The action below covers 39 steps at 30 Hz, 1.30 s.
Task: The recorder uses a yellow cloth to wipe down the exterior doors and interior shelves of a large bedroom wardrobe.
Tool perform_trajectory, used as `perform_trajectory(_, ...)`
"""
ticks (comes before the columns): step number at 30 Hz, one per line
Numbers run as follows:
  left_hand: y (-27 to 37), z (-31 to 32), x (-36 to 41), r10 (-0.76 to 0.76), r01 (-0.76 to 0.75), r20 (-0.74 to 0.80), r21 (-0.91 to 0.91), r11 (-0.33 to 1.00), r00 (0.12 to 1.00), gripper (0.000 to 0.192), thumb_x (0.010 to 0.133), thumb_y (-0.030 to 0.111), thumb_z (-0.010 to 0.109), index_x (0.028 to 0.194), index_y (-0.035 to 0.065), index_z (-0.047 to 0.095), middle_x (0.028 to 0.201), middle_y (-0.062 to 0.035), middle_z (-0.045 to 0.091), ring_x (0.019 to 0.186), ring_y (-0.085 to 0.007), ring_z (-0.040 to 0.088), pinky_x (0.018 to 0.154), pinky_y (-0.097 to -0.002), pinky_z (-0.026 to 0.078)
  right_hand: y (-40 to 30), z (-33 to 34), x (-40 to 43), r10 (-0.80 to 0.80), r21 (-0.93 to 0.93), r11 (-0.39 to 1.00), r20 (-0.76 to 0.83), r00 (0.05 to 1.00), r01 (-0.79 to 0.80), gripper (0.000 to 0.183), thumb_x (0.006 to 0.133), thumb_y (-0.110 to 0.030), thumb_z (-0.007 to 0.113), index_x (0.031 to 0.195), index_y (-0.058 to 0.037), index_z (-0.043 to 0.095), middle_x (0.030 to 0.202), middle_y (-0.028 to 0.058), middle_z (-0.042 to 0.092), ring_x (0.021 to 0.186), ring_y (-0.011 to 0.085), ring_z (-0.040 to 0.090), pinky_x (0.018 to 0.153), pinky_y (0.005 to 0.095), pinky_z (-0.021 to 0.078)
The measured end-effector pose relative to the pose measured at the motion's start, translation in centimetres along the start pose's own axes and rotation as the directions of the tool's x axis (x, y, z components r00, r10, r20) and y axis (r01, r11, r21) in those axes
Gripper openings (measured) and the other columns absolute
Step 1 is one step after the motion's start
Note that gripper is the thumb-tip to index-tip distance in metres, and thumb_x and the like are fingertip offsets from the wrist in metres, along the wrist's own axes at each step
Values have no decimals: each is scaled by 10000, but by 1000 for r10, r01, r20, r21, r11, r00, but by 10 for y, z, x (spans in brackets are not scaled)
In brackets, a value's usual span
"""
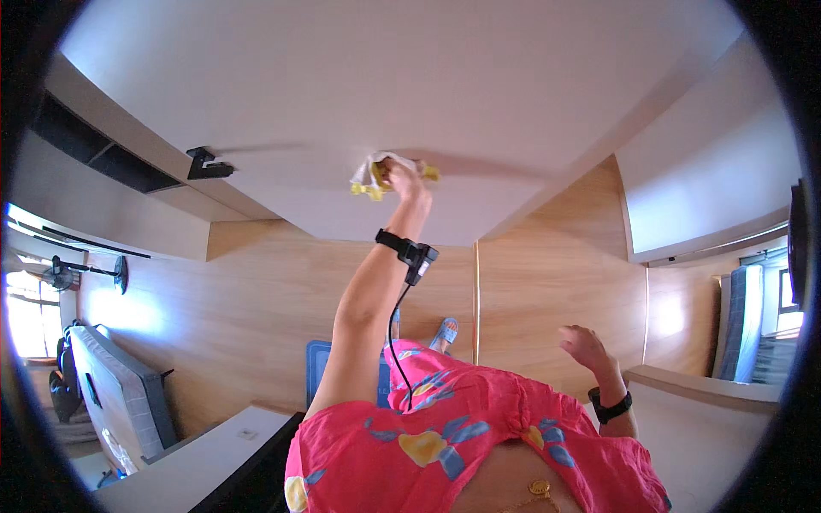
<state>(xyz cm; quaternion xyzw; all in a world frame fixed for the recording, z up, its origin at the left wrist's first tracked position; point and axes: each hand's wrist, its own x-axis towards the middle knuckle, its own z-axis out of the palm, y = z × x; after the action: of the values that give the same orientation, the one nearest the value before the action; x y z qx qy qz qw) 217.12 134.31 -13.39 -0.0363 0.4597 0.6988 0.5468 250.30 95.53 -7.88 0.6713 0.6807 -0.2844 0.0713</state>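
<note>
My left hand (403,179) presses a crumpled white cloth with yellow edging (373,178) against a broad white upright panel (359,83). The fingers are bunched on the cloth and partly hidden by it. My right hand (584,346) hangs in the air at the lower right, away from the panel, with loosely bent fingers and nothing in it. To the left of the cloth, a black fixture (208,164) juts from the panel's edge.
Wood-look flooring (276,288) lies below, crossed by a metal strip (476,301). Behind my left arm is a blue plastic container (317,365). A mattress (118,391) leans at the lower left, beyond a white wall (237,442); a pedestal fan (90,269) stands farther back.
</note>
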Motion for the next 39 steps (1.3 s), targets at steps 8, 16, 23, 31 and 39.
perform_trajectory(8,-58,22,-52,-302,268,439,138,953,846,225,989,254,325,982,95,485,927,-56,561,816,-179,575,659,-301,504,-23,-36,34,-134,-59,990,-105,985,129,381,842,-181,546,1198,-45,550,1261,183,529,1130,339,528,943,427,433)
perform_trajectory(16,-42,26,-197,-658,249,705,609,753,266,344,987,344,382,1090,47,523,1056,-113,591,923,-212,597,794,-393,516,-107,-143,67,-387,-119,896,-682,621,428,574,783,-102,674,1312,-84,452,1403,203,352,1293,389,352,1045,442,358)
perform_trajectory(23,16,27,-230,-751,305,658,707,639,47,495,959,472,424,1262,83,473,1187,-98,564,1080,-226,558,937,-423,455,-123,-140,107,-341,10,829,-782,521,559,493,755,-92,694,1206,-45,501,1401,196,345,1258,392,390,1013,439,387)
perform_trajectory(31,117,18,-203,-594,-537,737,659,527,322,506,949,291,534,1363,33,400,1301,-109,520,1165,-196,520,996,-345,412,-138,-266,115,-202,-76,694,-975,93,716,333,804,-83,673,1125,-81,581,1085,102,567,940,217,598,742,288,514)
perform_trajectory(39,234,39,-142,-132,-983,983,110,-149,130,237,901,125,590,1114,21,598,1213,-115,581,1113,-241,563,917,-321,454,-172,-406,165,-113,-259,896,-919,-379,360,579,914,-154,544,1428,-109,279,1415,175,329,1300,361,330,1019,432,376)
